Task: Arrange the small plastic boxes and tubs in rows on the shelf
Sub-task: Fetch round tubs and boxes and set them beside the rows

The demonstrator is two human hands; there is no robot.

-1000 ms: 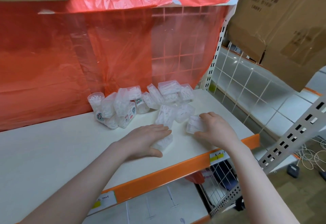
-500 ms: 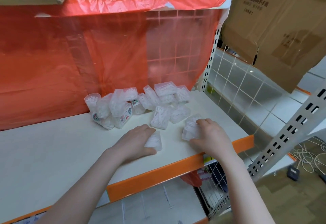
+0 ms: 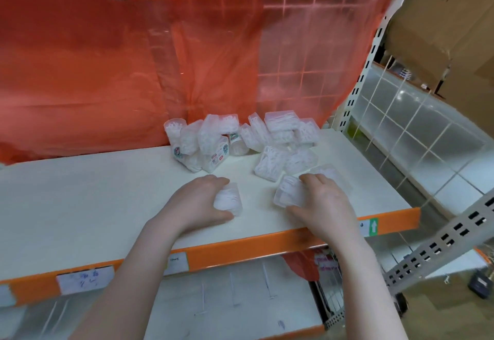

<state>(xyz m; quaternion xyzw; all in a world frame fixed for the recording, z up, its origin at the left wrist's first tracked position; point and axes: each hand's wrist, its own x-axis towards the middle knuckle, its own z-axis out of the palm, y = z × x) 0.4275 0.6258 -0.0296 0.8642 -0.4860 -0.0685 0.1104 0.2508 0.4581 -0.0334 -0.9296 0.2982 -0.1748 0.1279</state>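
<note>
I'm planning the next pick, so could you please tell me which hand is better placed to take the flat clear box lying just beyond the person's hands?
Probably the right hand: the flat clear box lies just beyond its fingertips. The left hand is farther off. Both already hold small boxes.

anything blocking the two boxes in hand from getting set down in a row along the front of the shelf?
Nothing visible. The left hand grips a small box and the right hand grips a clear box. The shelf beside them is bare; the pile sits further back.
</note>
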